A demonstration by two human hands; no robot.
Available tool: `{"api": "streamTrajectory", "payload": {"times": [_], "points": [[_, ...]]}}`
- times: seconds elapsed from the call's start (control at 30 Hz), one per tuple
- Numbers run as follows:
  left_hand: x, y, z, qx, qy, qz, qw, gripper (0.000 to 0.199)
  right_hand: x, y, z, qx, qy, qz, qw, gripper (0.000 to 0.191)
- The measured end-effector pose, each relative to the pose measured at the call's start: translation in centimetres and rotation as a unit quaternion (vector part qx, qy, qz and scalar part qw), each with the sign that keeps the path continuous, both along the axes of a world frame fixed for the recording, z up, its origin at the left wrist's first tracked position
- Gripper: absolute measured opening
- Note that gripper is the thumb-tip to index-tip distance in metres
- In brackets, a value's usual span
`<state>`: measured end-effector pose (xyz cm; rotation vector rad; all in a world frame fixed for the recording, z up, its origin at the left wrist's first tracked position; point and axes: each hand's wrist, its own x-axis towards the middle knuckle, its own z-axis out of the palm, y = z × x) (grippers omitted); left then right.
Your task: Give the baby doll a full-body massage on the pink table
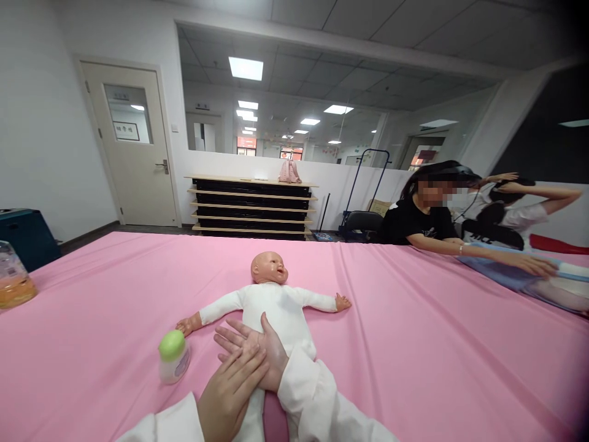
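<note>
My left hand (pixel 227 393) lies palm down across the upturned palm of my right hand (pixel 271 347). The fingers of both are extended, and the right thumb stands away from the rest. Neither hand has hold of an object; whether anything is spread between the palms, I cannot tell.

The doll (pixel 280 313) lies on its back directly below and beyond my hands, its head at the far end and turned to my right, both arms stretched out sideways. My hands overlap its lower body in view; contact with it cannot be confirmed. The jar (pixel 175 356), green-lidded, stands to the left of my hands, just beside the doll's hand on that side. All rest on a pink cloth (pixel 414 344).

At the far left edge is a bottle (pixel 13 279) of orange liquid. On my right, a person in black (pixel 400 221) reaches an arm over blue fabric (pixel 499 270). Beyond the cloth stands a rack (pixel 251 209) bearing a pink backpack (pixel 289 172).
</note>
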<state>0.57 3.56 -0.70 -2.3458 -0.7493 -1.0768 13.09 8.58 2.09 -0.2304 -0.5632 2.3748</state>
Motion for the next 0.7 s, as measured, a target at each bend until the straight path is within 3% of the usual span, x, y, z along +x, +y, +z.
{"api": "streamTrajectory", "payload": {"times": [0.13, 0.27, 0.4, 0.53, 0.7], "points": [[0.18, -0.13, 0.1, -0.015, -0.021, 0.075, 0.997, 0.044, -0.19, 0.1, -0.32, 0.004, 0.006, 0.0, 1.0, 0.071], [0.08, -0.41, -0.17, 0.009, -0.077, 0.035, 0.996, 0.034, -0.23, 0.1, -0.47, 0.005, 0.023, 0.0, 1.0, 0.073], [-0.25, -0.34, 0.14, -0.002, -0.006, -0.019, 1.0, 0.036, -0.07, 0.11, -0.51, 0.001, 0.033, 0.019, 0.999, 0.069], [-0.3, -0.1, 0.49, -0.018, 0.029, 0.038, 0.999, 0.046, -0.11, 0.02, -0.47, 0.011, 0.047, 0.019, 0.999, 0.064], [-0.03, -0.54, 0.47, -0.019, -0.067, 0.065, 0.995, 0.038, -0.24, -0.25, 0.1, 0.008, 0.033, 0.007, 0.999, 0.064]]}}
